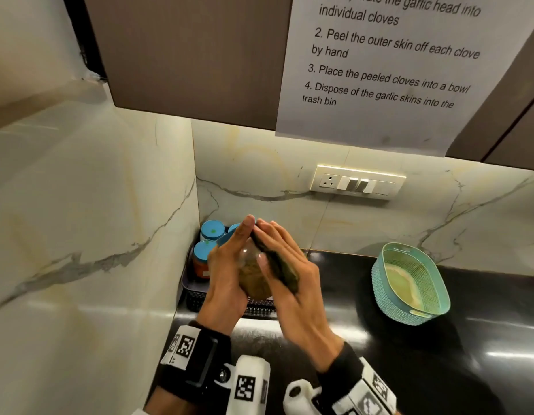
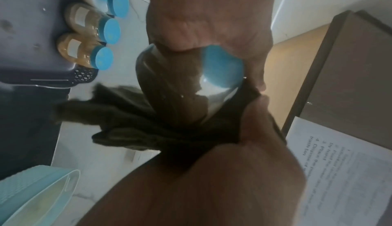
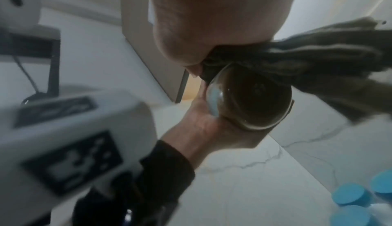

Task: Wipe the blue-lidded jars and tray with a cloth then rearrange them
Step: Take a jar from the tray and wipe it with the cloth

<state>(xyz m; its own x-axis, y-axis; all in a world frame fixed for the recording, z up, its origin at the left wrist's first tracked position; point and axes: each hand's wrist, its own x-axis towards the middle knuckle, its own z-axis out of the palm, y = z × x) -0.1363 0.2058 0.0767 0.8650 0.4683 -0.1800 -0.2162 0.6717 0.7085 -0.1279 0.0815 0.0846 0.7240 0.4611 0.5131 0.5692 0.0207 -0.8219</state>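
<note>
Held up over the dark tray (image 1: pixel 190 290), between both palms: a clear jar (image 1: pixel 255 278) of brown powder, tilted with its blue lid (image 2: pixel 222 68) toward the wall and its glass base (image 3: pixel 254 102) toward the wrist cameras. Left hand (image 1: pixel 226 265) wrapped along the jar's left side, grip closed on the glass, fingertips reaching up past the lid end. Right hand (image 1: pixel 289 274) laid against the jar's right side with fingers nearly straight, pressing a dark olive cloth (image 1: pixel 282 269) onto the glass; grip not clenched, just flat pressure through the cloth. Loose cloth folds hanging off the jar's side in the left wrist view (image 2: pixel 131 125) and fanning out past the base in the right wrist view (image 3: pixel 318 62).

In the tray, tucked into the corner of the marble walls: more blue-lidded jars, one with reddish contents (image 1: pixel 201 260) at the tray's left edge, another (image 1: pixel 212 230) behind it toward the wall. Two with tan contents and white labels (image 2: pixel 84 50) seen in the left wrist view near the tray's perforated rim.

Tray resting on the black glossy counter (image 1: pixel 379 339). Well to the right of the tray, a teal woven-pattern basket (image 1: pixel 409 283). Above the tray, on the wall, a switch panel (image 1: pixel 357 182); higher still, a printed sheet of garlic instructions (image 1: pixel 388 64) taped to the brown cabinet (image 1: pixel 184 55).
</note>
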